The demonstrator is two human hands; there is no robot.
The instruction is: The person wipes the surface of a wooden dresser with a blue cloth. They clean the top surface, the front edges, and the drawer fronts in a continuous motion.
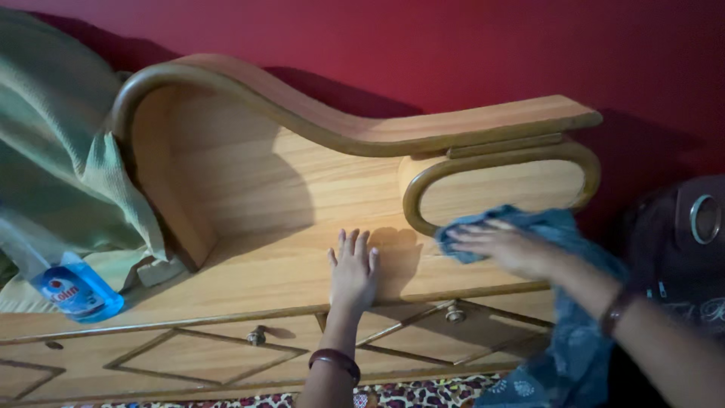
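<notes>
- At the headboard's lower panel, the right hand (504, 245) presses a blue cloth (559, 302) flat under spread fingers, not clenched.
- The cloth trails toward five o'clock from that hand.
- The left hand (353, 270), at nine o'clock of the right, lies open on the wooden headboard (264, 189), holding nothing.
- No wiped patch is discernible.
- A blue spray bottle (72, 285) lies far at nine o'clock, beside green fabric (53, 151).

Left hand (353, 270) lay flat, palm down, fingers straight and slightly spread, pointing away from body. Left forearm rose near-vertical from lower frame edge; dark band sat on wrist. Right hand (507, 245) lay palm down, fingers extended leftward and pressed flat. Right forearm entered from lower right, angled up-left; dark band on wrist.
</notes>
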